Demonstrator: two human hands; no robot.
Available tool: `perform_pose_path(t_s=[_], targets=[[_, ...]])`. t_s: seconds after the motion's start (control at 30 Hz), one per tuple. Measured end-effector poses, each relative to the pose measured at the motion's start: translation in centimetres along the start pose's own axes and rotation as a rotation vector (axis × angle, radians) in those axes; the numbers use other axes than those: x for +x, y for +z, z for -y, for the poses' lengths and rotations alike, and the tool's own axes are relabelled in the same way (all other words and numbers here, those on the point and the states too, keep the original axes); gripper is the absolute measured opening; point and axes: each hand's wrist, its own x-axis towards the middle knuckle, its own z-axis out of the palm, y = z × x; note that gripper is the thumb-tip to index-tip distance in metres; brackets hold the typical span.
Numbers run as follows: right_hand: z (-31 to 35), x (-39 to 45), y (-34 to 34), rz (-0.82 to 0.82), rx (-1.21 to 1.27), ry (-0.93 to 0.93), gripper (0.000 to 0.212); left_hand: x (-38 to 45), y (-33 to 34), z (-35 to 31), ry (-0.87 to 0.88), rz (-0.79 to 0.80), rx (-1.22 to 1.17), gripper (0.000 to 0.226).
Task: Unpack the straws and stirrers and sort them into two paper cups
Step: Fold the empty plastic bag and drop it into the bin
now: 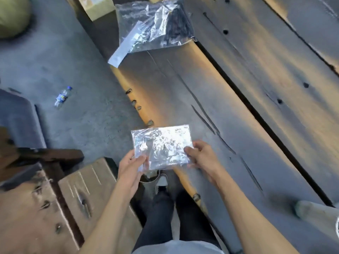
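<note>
A small clear plastic packet (162,146) is held flat over the near edge of the wooden table (238,110). My left hand (131,168) pinches its lower left corner, and my right hand (200,154) grips its right edge. Glare on the crinkled film hides what is inside. Farther along the table lies a larger clear bag (156,27) holding a bundle of thin black sticks, with its flap hanging over the table's left edge. At the lower right edge of the frame a pale blurred object (315,212) rests on the table; I cannot tell what it is.
A cardboard box (96,7) stands beyond the large bag. A wooden bench (55,208) sits to my lower left. On the concrete floor lie a small plastic bottle (62,97) and a green sack (12,17). My legs and shoe (162,182) stand between bench and table.
</note>
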Motion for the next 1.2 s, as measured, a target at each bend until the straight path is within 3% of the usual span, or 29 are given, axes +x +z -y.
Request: perform_pose_path(t_s=[0.1,0.17,0.37,0.5,0.6,0.7,0.93,1.07,1.2], targets=[[-1.3,0.1,5.4,-0.04,-0.177,-0.099,0.024,0.8,-4.7,0.5,0.002,-0.076,0.152,0.006],[-2.7,0.9,8.7,-0.045,-0.244,-0.128,0.023,1.6,-7.8,1.6,-0.034,-0.118,0.239,0.014],[-9.0,4.7,15.5,-0.025,-0.341,-0.028,0.015,6.5,-15.2,6.0,-0.145,-0.305,-0.131,0.013],[-14.4,8.1,17.8,-0.059,-0.311,0.109,0.022,10.9,-18.6,10.4,-0.192,-0.356,-0.142,0.02],[-18.6,11.4,18.7,-0.106,-0.261,0.228,0.017,14.3,-20.3,13.5,-0.177,-0.388,-0.008,0.012],[-23.3,14.5,19.3,-0.143,-0.248,0.328,0.017,17.8,-21.4,16.0,-0.11,-0.415,0.153,0.022],[-33.9,19.9,20.4,-0.278,-0.158,0.584,0.038,25.8,-21.5,21.0,0.0,-0.379,0.678,0.026],[-37.1,21.9,20.9,-0.369,-0.165,0.592,0.022,29.5,-20.8,22.6,-0.046,-0.308,0.788,0.021],[-39.1,24.2,20.7,-0.413,-0.223,0.606,0.026,32.1,-19.5,23.4,-0.102,-0.254,0.839,0.016]])
